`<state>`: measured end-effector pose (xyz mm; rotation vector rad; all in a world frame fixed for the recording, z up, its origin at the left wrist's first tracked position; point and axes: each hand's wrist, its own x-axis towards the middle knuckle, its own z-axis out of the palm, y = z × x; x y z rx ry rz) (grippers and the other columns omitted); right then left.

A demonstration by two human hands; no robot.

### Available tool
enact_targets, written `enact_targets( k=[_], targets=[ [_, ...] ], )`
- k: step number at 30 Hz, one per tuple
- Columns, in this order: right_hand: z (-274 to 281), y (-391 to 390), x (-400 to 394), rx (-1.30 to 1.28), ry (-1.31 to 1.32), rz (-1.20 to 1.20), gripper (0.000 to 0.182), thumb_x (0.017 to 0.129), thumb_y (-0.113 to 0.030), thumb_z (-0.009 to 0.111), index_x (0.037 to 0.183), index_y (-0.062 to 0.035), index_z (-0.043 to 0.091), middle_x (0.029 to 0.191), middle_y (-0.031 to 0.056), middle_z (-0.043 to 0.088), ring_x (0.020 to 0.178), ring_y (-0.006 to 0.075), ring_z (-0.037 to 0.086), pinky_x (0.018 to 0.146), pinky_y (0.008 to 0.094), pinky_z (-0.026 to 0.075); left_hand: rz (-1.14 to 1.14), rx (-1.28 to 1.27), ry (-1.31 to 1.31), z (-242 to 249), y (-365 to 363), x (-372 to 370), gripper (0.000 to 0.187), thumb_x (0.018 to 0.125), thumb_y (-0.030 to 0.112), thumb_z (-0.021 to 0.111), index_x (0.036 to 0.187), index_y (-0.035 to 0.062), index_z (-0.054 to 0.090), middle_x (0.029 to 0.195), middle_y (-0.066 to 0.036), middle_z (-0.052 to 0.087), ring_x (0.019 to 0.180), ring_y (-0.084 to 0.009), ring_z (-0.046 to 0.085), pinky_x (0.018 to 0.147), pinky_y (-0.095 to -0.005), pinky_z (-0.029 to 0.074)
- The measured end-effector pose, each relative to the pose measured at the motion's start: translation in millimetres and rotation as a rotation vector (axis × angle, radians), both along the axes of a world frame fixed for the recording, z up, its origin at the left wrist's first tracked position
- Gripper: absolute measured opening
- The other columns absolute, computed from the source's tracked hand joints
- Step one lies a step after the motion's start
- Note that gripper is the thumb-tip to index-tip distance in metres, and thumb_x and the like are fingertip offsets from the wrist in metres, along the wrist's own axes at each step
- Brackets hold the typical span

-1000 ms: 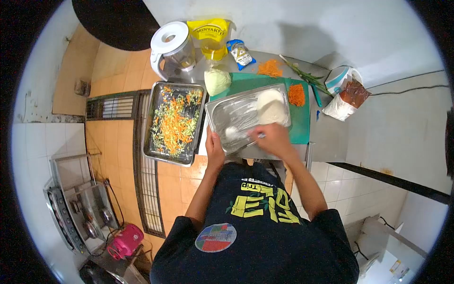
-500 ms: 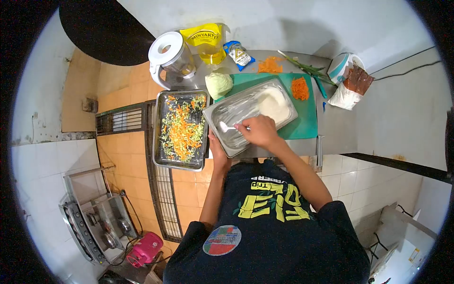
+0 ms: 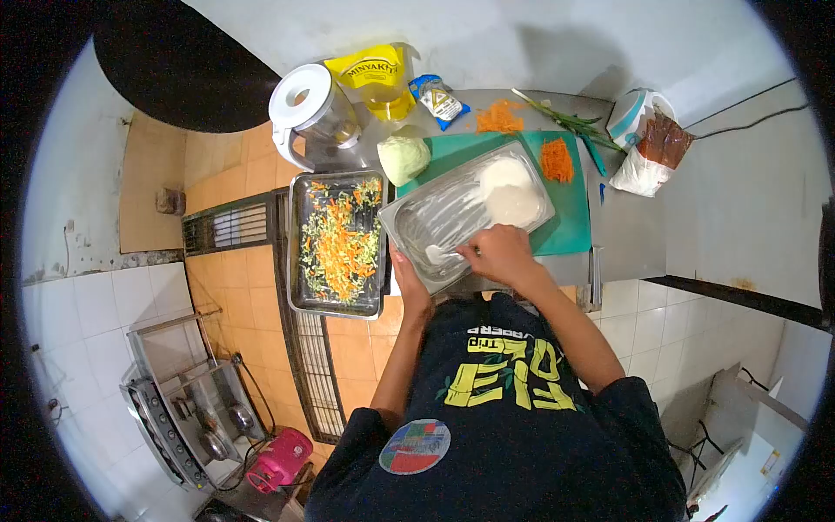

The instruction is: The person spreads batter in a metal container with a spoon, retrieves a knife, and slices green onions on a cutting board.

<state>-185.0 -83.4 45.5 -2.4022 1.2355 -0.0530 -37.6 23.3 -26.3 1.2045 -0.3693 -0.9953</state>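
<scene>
Two bent arms (image 3: pixel 570 326), left hand (image 3: pixel 412 285) gripping pan (image 3: pixel 428 216), right hand (image 3: pixel 500 253) pinching spoon (image 3: pixel 436 254)

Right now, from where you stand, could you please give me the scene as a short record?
left hand: against the pan's near left edge, exact grip unclear
right hand: fingers closed on a spoon, its head in the pan
pan: metal, partly over the green board
pan contents: pale batter pooled at the far right, smears elsewhere
tray: left of the pan, holding mixed shreds
beside pan: cabbage, carrot shreds
behind: jug, yellow pouch, blue packet
</scene>
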Motion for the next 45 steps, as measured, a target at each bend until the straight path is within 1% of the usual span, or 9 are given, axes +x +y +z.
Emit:
enact_targets(
  k=[7,8,12,16,28,31,35,41,45],
  targets=[
    [7.5,33.7,7.4,-0.117,-0.076,0.038,0.031,0.087,-0.042,0.067,0.076,-0.0142,0.077,0.057,0.0156,0.063,0.054,0.0339,0.065,0.054,0.0459,0.051,-0.024,0.049,-0.071,-8.6,-1.3,5.5,0.068,0.106,0.054,0.029,0.156,0.0095,0.020,0.150,-0.013,0.036,0.135,-0.0282,0.041,0.112,-0.0434,0.037],
    [7.0,29.7,6.8,-0.056,0.017,0.024,0.038,0.091,-0.043,0.060,0.077,-0.0114,0.075,0.065,0.0184,0.067,0.063,0.0345,0.069,0.060,0.0492,0.053,-0.009,0.069,-0.134,-14.2,-2.8,8.0,0.069,0.105,0.055,0.029,0.157,0.0105,0.019,0.150,-0.014,0.036,0.136,-0.0282,0.041,0.112,-0.0432,0.036],
    [-9.6,4.3,-21.6,-0.112,-0.019,-0.071,0.030,0.091,-0.035,0.059,0.077,-0.0114,0.072,0.063,0.0169,0.066,0.058,0.0337,0.068,0.054,0.0467,0.053,-0.002,-0.018,-0.012,1.7,-6.8,1.6,0.063,0.109,0.045,0.026,0.156,0.0039,0.020,0.155,-0.015,0.032,0.140,-0.0265,0.036,0.115,-0.0391,0.030],
    [-7.6,40.9,-1.0,-0.196,-0.122,0.222,0.017,0.089,-0.028,0.061,0.082,-0.0129,0.064,0.053,0.0130,0.060,0.051,0.0321,0.064,0.045,0.0473,0.048,-0.012,0.049,-0.070,7.2,-9.2,0.5,0.064,0.108,0.047,0.026,0.156,0.0049,0.020,0.155,-0.014,0.031,0.139,-0.0263,0.036,0.115,-0.0394,0.031],
    [-33.6,7.2,-4.7,-0.270,-0.070,0.160,0.009,0.081,-0.020,0.060,0.084,-0.0117,0.062,0.058,0.0150,0.063,0.051,0.0328,0.066,0.045,0.0481,0.049,-0.012,0.051,-0.053,12.9,-10.6,1.5,0.062,0.109,0.045,0.026,0.157,0.0053,0.020,0.155,-0.015,0.033,0.139,-0.0269,0.038,0.114,-0.0387,0.031],
    [-26.6,-21.2,-19.9,-0.229,0.051,0.055,0.017,0.086,-0.022,0.057,0.090,-0.0083,0.067,0.065,0.0137,0.068,0.059,0.0334,0.069,0.052,0.0481,0.052,-0.002,0.078,-0.059,4.6,-6.6,0.2,0.062,0.108,0.046,0.025,0.156,0.0054,0.022,0.153,-0.015,0.034,0.138,-0.0278,0.038,0.114,-0.0409,0.033],
    [-18.6,33.8,8.7,-0.314,-0.105,0.274,0.010,0.081,-0.019,0.059,0.083,-0.0109,0.064,0.056,0.0153,0.062,0.050,0.0333,0.065,0.046,0.0497,0.049,-0.031,0.090,-0.067,-9.6,-8.7,9.2,0.063,0.108,0.047,0.026,0.156,0.0058,0.022,0.153,-0.015,0.034,0.138,-0.0281,0.038,0.115,-0.0421,0.033],
    [-29.6,-33.9,-20.6,-0.181,-0.004,0.013,0.021,0.088,-0.024,0.055,0.080,-0.0089,0.066,0.063,0.0169,0.066,0.057,0.0361,0.068,0.053,0.0522,0.052,-0.032,0.058,-0.116,-1.0,-6.9,3.1,0.066,0.107,0.050,0.026,0.156,0.0055,0.023,0.153,-0.015,0.034,0.137,-0.0279,0.039,0.113,-0.0414,0.034],
    [-12.4,-16.3,-15.4,-0.103,-0.107,0.096,0.020,0.087,-0.026,0.057,0.078,-0.0102,0.067,0.062,0.0181,0.065,0.056,0.0377,0.067,0.052,0.0527,0.052,-0.042,0.097,-0.121,9.6,-8.4,2.8,0.064,0.108,0.047,0.025,0.156,0.0052,0.022,0.153,-0.015,0.033,0.138,-0.0277,0.038,0.113,-0.0401,0.033]
  ],
)
